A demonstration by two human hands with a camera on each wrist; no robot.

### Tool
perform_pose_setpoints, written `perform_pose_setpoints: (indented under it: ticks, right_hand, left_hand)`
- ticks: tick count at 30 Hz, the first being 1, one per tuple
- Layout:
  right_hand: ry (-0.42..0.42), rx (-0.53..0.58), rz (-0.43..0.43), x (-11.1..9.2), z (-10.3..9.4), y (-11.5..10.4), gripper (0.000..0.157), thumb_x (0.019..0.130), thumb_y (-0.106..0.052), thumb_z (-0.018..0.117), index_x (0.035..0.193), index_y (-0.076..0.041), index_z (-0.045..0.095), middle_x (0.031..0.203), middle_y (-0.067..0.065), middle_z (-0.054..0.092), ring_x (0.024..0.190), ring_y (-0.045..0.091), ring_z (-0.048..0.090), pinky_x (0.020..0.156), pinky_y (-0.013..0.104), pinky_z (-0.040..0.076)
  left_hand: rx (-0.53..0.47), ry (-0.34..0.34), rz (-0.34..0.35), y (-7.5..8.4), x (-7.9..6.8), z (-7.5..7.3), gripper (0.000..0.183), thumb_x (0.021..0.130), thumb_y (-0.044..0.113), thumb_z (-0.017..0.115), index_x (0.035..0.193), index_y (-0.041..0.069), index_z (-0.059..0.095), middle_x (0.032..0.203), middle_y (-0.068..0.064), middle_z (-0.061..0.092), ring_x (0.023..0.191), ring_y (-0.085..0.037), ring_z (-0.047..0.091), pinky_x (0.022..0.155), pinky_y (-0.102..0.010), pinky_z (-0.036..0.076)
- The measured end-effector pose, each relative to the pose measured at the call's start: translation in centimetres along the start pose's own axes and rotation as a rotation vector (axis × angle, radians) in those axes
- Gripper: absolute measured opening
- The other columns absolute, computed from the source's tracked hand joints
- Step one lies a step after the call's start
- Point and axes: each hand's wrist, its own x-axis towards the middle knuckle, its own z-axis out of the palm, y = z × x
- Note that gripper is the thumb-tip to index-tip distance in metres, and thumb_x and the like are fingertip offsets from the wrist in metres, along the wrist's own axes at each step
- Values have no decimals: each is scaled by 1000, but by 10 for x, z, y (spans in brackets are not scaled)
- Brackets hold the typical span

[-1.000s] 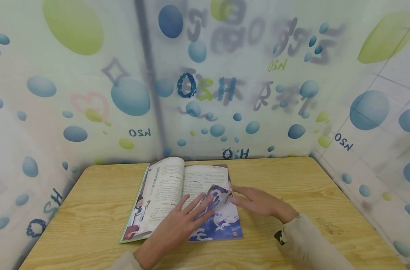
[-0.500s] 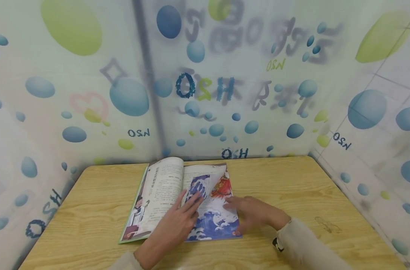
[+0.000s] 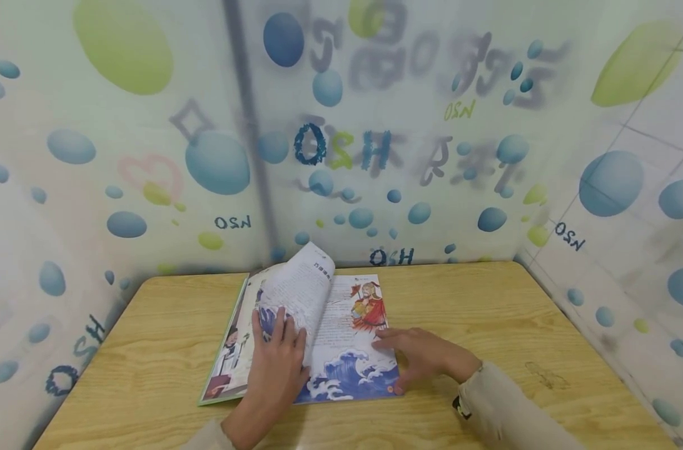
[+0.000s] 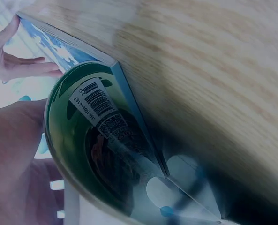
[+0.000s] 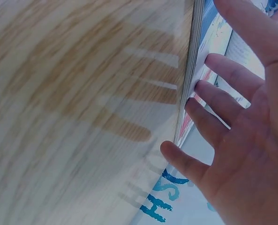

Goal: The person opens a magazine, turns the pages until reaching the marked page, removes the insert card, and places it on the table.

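Observation:
An illustrated magazine point(image 3: 341, 319) lies spread on the wooden table, its right page showing a red-robed figure above blue waves. One leaf point(image 3: 299, 281) stands curved over toward the left side. My left hand point(image 3: 279, 362) presses on that leaf's lower part with fingers extended. At the right page's edge rests my right hand point(image 3: 426, 355), fingertips on the paper and thumb near the lower corner. In the left wrist view, the green back cover point(image 4: 59, 108) with a barcode label point(image 4: 94, 101) curves up beside my left hand point(image 4: 12, 145). The right wrist view shows spread fingers along the magazine's page edges point(image 5: 191, 61).
The light wooden table point(image 3: 488, 300) extends on both sides of the magazine. A pale curtain-like wall point(image 3: 431, 156) with blue and green drops and H2O lettering stands behind the table and along its sides.
The leaf with the wave picture has swung from right to left, uncovering the red-robed figure's page. My left hand moved left with it; my right hand shifted slightly down the page edge.

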Motion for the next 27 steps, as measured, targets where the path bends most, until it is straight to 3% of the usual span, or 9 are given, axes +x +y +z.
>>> perform_pose_setpoints:
  ticks: [4, 11, 22, 27]
  right_hand:
    - [4, 7, -7, 0, 1, 0, 83, 74, -45, 85, 145, -16, 52, 155, 8, 41, 142, 30, 38, 110, 58, 33]
    - [11, 7, -1, -1, 1, 0, 84, 74, -46, 85, 145, -16, 52, 155, 7, 41, 142, 31, 38, 111, 58, 34]
    - [15, 3, 1, -2, 0, -1, 83, 75, -46, 85, 145, -16, 52, 155, 7, 41, 142, 31, 38, 111, 57, 34]
    - [15, 1, 3, -2, 0, -2, 83, 75, -46, 84, 145, -16, 52, 155, 6, 41, 142, 30, 38, 111, 58, 33]
  left_hand:
    - [4, -36, -50, 0, -3, 1, 71, 72, 58, 77, 123, 10, 68, 126, -23, 63, 133, -44, 45, 104, -79, 16]
    - [36, 8, -88, -2, -5, 1, 74, 69, 60, 77, 123, 10, 68, 123, -23, 65, 133, -46, 44, 102, -80, 16]
    - [72, -93, -143, -1, -9, -1, 76, 77, 64, 68, 131, 12, 64, 124, -24, 64, 132, -47, 45, 103, -79, 18]
    - [69, -90, -146, 1, -9, -2, 74, 78, 61, 68, 132, 10, 63, 123, -26, 64, 124, -45, 53, 104, -73, 25]
